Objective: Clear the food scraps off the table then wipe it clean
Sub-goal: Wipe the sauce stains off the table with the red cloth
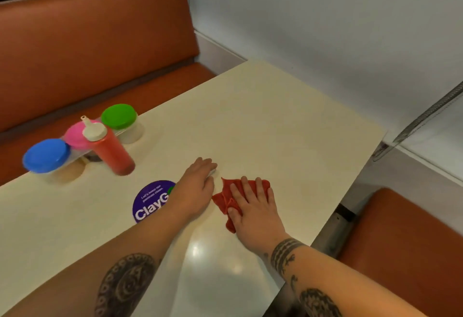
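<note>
On the bench (250, 121) stand three lidded tubs (75, 135) and a red squeeze bottle (111, 150) at far left, then a purple sticker (150, 202) half hidden by the left grip (198, 186), whose hold I cannot tell, and beside it the right grip (253, 206), fingers flat, pressing the red cloth (224, 197)

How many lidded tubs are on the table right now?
3: the blue-lidded tub at the left, the pink-lidded tub partly behind the sauce bottle, the green-lidded tub farthest back. No others show.

Purple sticker (149, 204) partly behind left arm (155, 231)

red cloth (224, 197) | crumpled, lying flat | on cream table (250, 116), mid-surface
</note>
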`<state>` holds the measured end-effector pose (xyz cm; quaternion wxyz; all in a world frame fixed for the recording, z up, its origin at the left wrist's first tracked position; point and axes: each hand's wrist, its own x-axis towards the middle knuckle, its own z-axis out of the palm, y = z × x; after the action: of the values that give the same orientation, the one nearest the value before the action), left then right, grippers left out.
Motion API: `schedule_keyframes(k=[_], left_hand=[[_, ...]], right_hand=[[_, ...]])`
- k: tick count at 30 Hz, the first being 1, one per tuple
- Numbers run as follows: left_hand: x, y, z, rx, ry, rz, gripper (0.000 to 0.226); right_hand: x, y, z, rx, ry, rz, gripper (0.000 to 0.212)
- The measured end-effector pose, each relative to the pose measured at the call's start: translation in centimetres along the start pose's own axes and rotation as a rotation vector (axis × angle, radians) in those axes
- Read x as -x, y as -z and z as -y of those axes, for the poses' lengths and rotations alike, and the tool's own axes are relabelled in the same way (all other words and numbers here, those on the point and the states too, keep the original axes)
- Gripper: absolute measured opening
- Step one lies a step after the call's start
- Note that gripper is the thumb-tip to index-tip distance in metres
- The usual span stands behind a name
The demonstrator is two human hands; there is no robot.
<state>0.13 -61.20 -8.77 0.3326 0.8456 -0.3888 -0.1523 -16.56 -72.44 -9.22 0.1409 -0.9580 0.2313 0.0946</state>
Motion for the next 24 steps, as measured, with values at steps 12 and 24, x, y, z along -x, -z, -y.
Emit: schedule_keyframes(k=[12,24], left_hand=[[15.7,11.5,2.3,0.153,0.168,0.013,0.038],[23.2,25.8,-2.4,0.721,0.361,-0.053,0.024]], right_hand=[[6.6,6.5,11.0,-0.614,0.063,0.533,0.051],[9.5,16.5,26.4,-1.084,0.035,0.413,0.033]])
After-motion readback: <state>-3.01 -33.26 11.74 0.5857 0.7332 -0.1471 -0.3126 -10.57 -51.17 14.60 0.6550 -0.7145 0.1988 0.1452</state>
